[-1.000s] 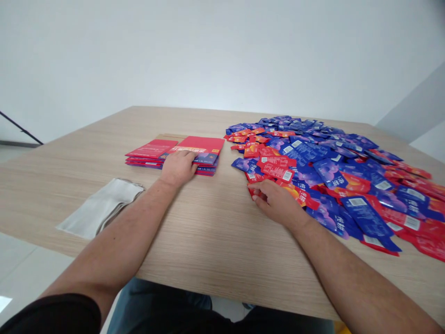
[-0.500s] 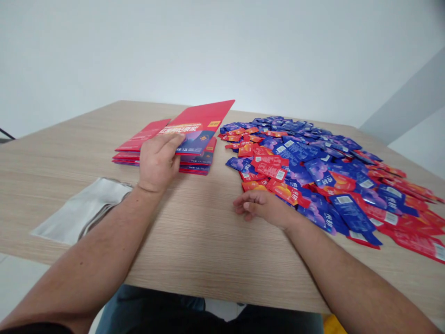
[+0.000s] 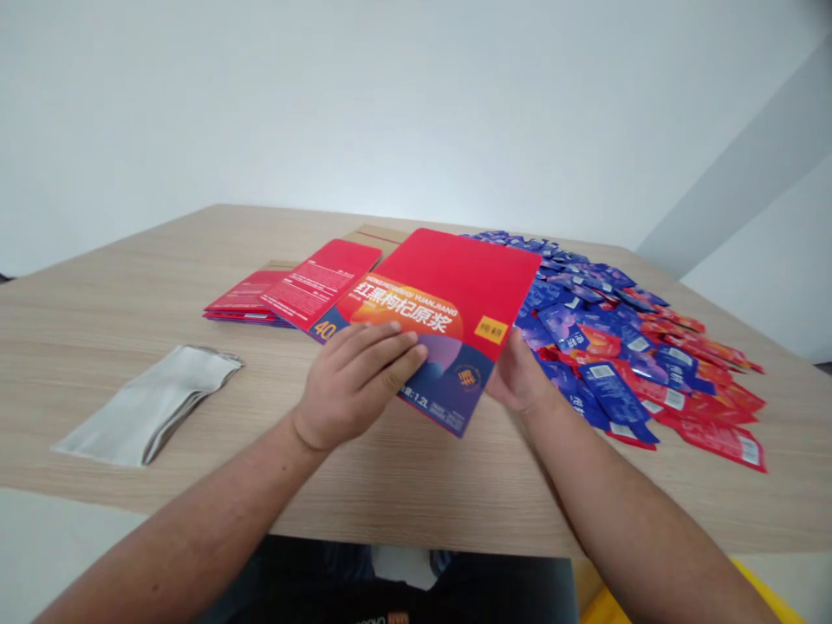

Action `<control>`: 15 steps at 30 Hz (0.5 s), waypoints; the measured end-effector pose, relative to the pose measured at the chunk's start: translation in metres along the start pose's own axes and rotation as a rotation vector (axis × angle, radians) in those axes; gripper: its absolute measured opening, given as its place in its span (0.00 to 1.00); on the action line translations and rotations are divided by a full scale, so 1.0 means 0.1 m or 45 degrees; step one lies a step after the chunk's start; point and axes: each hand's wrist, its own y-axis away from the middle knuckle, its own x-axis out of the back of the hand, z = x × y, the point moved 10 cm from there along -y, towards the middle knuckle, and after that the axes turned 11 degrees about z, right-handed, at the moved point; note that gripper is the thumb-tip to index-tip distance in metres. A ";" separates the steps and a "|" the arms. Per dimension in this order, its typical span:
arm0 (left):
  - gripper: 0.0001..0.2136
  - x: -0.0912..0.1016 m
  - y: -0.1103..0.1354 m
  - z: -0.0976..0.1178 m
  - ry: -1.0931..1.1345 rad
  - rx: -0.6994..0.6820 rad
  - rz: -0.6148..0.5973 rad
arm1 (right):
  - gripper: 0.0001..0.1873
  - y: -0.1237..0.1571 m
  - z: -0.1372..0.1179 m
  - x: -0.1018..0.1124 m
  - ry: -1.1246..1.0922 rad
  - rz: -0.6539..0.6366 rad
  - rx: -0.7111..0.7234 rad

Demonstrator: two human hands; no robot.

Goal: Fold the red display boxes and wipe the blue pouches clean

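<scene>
A flat red-and-blue printed carton (image 3: 429,295) is raised and tilted above the table in front of me. My left hand (image 3: 360,381) lies across its lower front with fingers together, its thumb hidden; it grips the carton's near edge. At the right edge, my right hand (image 3: 516,377) holds the carton from the side, with most of its fingers hidden behind the board. Behind and to the left rests a stack of similar flat cartons (image 3: 243,295), partly covered by the raised one.
Many small blue and red sachets (image 3: 604,381) spread in a heap over the right side of the wooden table (image 3: 416,494). A folded grey-white cloth-like bundle (image 3: 149,403) lies at the left. A pale wall (image 3: 390,104) stands behind the table.
My left hand has brought the carton off the stack, toward me and to the right. My right hand has moved up from beside the sachets and taken the carton's right edge.
</scene>
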 end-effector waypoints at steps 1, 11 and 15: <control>0.24 0.00 0.03 0.09 -0.001 -0.027 -0.036 | 0.48 0.09 -0.14 -0.05 -0.026 0.002 0.036; 0.21 -0.07 0.52 0.66 0.187 -0.052 -0.506 | 0.30 0.89 0.01 0.00 -0.366 0.504 -0.133; 0.33 0.08 0.66 0.39 0.218 0.288 -0.597 | 0.35 1.15 -0.23 0.27 -0.367 0.681 0.070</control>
